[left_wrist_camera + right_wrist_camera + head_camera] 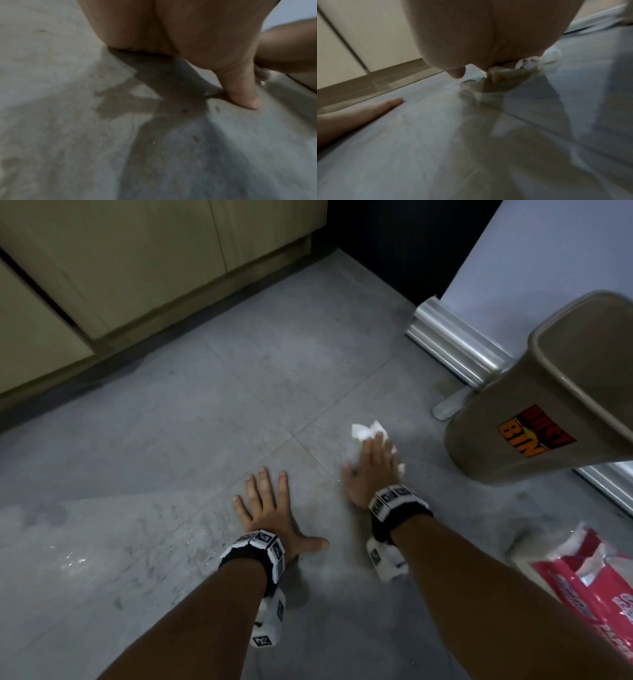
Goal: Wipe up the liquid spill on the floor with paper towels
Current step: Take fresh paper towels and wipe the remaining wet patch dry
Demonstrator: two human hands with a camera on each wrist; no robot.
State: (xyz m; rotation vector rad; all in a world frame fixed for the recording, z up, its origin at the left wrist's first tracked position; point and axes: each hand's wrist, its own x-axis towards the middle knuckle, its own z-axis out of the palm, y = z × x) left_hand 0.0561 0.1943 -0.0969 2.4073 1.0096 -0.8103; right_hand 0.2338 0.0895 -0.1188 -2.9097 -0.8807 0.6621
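Currently: we are mid-wipe, judging by a wad under one palm and wet floor close by.
Right hand (371, 465): we press it palm-down on the paper towel wad (368, 431); fingers lie fairly straight over the wad rather than pinching it.
Left hand (270, 508): fingers straight and spread, flat on the floor (205, 392), holding nothing; we read it as a brace.
Wad position: on the grey tile just beside the brown dust bin (534, 412), white edges showing past our fingertips and by the wrist.
Spill: a glossy wet patch (68, 559) lies well to the left of both hands; faint droplets sit between them.
Handling estimate: the wad looks soft, light and crumpled; in the right wrist view its underside appears darker, probably soaked. We judge wet paper tears easily, so flat palm pressure suits it better than a fingertip pinch.
Hold point: the wad's bunched centre, not the loose corners.
Spare stock: a red-and-white towel pack (582, 577) lies on the floor by our right forearm.
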